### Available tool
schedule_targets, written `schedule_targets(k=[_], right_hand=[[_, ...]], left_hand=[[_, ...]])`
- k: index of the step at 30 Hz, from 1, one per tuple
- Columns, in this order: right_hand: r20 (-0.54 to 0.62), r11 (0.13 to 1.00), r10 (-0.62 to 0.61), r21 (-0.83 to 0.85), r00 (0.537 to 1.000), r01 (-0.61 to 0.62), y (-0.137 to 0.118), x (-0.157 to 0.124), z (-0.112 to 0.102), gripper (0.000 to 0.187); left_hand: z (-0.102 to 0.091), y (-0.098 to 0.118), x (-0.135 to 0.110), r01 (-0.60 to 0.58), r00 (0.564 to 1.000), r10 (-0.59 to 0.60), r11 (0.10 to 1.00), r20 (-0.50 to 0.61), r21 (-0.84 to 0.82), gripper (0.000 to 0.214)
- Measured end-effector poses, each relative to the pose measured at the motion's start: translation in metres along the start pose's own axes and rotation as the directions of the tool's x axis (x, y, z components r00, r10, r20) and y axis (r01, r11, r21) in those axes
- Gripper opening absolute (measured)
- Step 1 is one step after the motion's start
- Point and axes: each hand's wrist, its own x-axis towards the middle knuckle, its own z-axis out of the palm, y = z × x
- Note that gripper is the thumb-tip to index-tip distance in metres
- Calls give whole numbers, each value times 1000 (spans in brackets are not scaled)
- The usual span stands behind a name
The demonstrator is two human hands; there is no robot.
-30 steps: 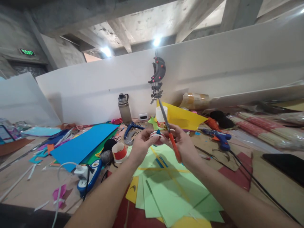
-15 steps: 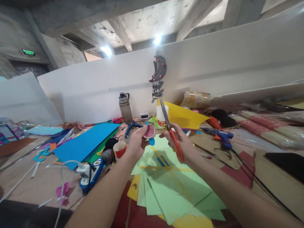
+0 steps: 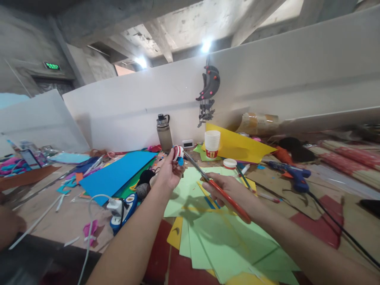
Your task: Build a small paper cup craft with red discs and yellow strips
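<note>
Nearest: fanned light-green paper sheets (image 3: 219,245) on the table. Above them, right hand (image 3: 230,190) is closed round the red-handled metal scissors (image 3: 228,200), whose blade tips reach up-left and meet the small red-and-white striped paper cup piece (image 3: 178,152). Left hand (image 3: 168,174) pinches that piece in its fingertips, raised above the table. Judgement: light, thin-walled, easily crushed, so hold it gently at the edge. Beyond: flat blue card sheet (image 3: 118,174), grey water bottle (image 3: 164,132), stack of white paper cups (image 3: 212,140).
</note>
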Motion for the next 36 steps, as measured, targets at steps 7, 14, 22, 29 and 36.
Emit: schedule_targets(k=[7, 14, 22, 29, 36], right_hand=[[83, 983, 121, 128, 989, -131, -6, -2, 2, 39], [71, 979, 146, 132, 987, -155, -15, -6, 2, 41], [62, 989, 125, 78, 990, -130, -18, -6, 2, 41], [57, 989, 114, 90, 992, -119, -22, -8, 2, 41], [61, 991, 97, 87, 993, -103, -19, -8, 4, 40]], left_hand=[[-3, 0, 2, 41, 998, -40, 999, 54, -25, 15], [-3, -1, 2, 28, 998, -28, 1000, 57, -1, 16], [-2, -1, 1, 32, 999, -32, 999, 29, -6, 16], [1, -1, -1, 57, 998, -56, 998, 28, -37, 12], [0, 2, -2, 155, 984, -142, 980, 104, -125, 12]])
